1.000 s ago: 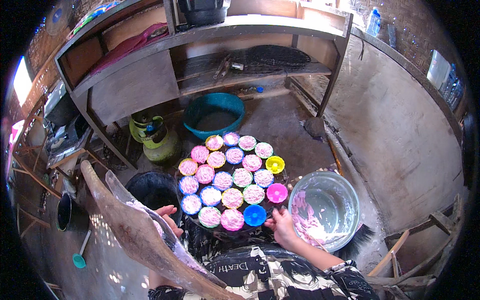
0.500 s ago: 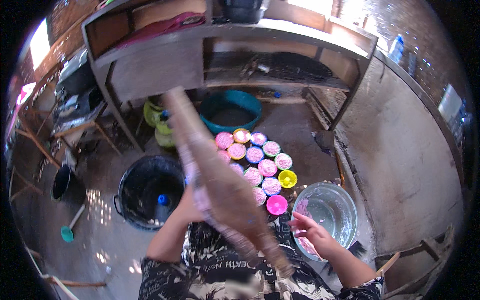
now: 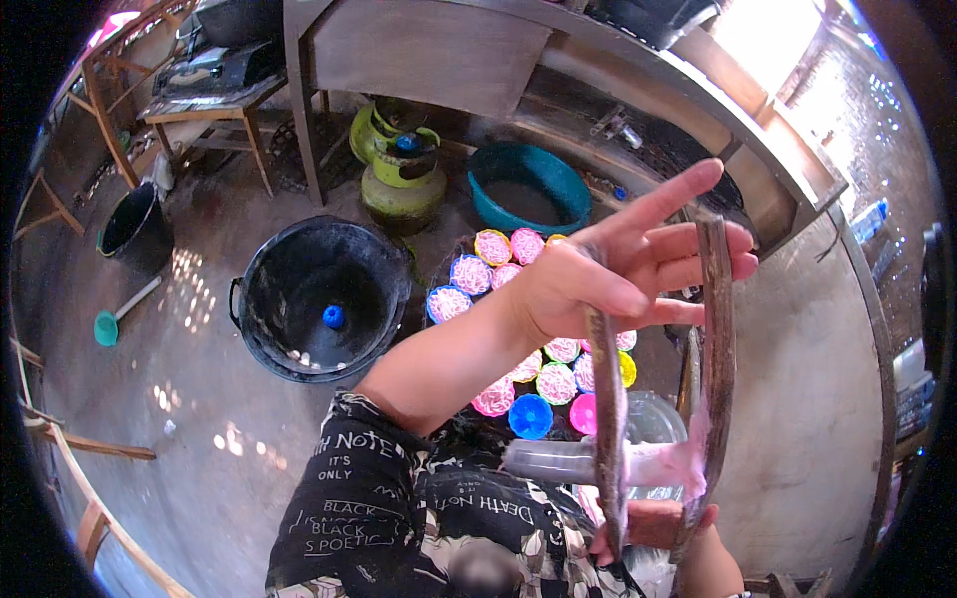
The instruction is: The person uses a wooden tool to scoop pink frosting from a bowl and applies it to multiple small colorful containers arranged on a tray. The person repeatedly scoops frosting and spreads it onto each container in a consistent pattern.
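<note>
A wooden press with two long bars and a clear tube across them stands in front of me, pink paste smeared at the tube's right end. My left hand reaches up at the bars' far ends, fingers spread, thumb beside the left bar. Around the near end of the press my right hand is closed, partly hidden by the bars. Beyond are several small fluted cups filled with pink strands. A blue cup holds no strands. A clear tub sits partly behind the press.
To the left stands a large black tub with a small blue object inside. Green gas cylinders and a teal basin are by the wooden bench. A green-headed dipper lies on the floor.
The press has swung from a blurred slant to nearly upright, its two bars apart. My right hand has left the clear tub and closed on the press; my left fingers have spread. The view has shifted.
</note>
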`<state>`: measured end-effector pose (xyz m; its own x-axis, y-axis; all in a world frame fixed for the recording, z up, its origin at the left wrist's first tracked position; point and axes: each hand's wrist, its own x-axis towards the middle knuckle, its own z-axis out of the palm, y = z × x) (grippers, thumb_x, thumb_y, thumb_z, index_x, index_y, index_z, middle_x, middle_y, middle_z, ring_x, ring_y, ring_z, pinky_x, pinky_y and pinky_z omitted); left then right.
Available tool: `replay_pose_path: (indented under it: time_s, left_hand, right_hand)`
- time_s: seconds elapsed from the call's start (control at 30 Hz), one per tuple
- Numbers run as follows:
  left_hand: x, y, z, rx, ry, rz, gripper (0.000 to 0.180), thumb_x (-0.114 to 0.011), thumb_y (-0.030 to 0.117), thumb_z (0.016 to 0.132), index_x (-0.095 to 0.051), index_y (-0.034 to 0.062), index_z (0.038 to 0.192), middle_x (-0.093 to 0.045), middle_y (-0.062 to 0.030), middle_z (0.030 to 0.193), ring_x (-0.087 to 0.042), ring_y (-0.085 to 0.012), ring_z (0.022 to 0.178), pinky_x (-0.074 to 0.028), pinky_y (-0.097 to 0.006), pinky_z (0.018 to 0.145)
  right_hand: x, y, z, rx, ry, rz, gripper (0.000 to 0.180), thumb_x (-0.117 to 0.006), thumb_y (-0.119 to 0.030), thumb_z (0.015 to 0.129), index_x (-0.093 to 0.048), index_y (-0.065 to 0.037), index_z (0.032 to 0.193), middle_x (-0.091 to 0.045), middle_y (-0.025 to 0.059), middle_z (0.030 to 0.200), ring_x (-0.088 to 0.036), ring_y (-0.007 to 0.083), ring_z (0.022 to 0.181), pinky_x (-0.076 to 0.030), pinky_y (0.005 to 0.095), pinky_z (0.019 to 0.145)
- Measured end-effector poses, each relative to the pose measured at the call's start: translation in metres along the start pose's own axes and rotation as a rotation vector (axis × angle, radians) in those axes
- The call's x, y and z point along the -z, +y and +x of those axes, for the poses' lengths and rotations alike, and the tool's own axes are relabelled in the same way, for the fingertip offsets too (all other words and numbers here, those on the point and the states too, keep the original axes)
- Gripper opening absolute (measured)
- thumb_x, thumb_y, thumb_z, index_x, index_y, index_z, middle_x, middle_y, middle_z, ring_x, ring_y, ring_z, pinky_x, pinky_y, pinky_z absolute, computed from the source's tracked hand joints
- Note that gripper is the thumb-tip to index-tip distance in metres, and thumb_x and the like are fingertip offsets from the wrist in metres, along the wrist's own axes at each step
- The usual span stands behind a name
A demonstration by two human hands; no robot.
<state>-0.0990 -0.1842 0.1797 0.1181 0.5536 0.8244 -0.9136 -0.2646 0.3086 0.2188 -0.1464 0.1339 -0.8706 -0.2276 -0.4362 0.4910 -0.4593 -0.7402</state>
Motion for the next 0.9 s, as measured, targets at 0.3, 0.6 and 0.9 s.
replay_pose_path:
  time_s: [0.3, 0.6, 0.9]
  left_hand:
    - [0.083, -0.018, -0.049, -0.057, 0.604, -0.287, 0.064, -0.042, 0.061, 0.083, -0.038, 0.0124, 0.125, -0.06, -0.0106, 0.094, -0.058, -0.0306, 0.096, -0.045, -0.044, 0.084]
    - [0.088, -0.024, -0.092, -0.199, 0.759, -0.248, 0.054, -0.045, 0.06, 0.083, -0.056, 0.0131, 0.107, -0.056, -0.0021, 0.08, -0.056, -0.0228, 0.079, -0.047, -0.039, 0.072]
    - [0.095, 0.003, -0.094, -0.242, 0.711, -0.243, 0.052, -0.047, 0.061, 0.081, -0.057, 0.0115, 0.094, -0.056, -0.0069, 0.073, -0.057, -0.0268, 0.075, -0.046, -0.039, 0.072]
  right_hand:
    - [0.005, -0.024, 0.005, -0.075, 0.359, -0.059, 0.12, -0.034, -0.088, 0.061, -0.029, 0.007, 0.133, -0.053, 0.0194, 0.112, -0.054, 0.028, 0.096, -0.04, 0.0384, 0.088]
    - [0.014, -0.025, 0.009, -0.139, 0.452, -0.076, 0.099, -0.044, -0.073, 0.073, -0.03, 0.005, 0.133, -0.054, 0.0245, 0.108, -0.057, 0.0309, 0.094, -0.044, 0.0406, 0.085]
    - [0.024, -0.031, 0.032, -0.06, 0.406, -0.127, 0.079, -0.055, -0.063, 0.074, -0.045, 0.003, 0.116, -0.059, 0.0177, 0.093, -0.059, 0.0247, 0.079, -0.048, 0.035, 0.07]
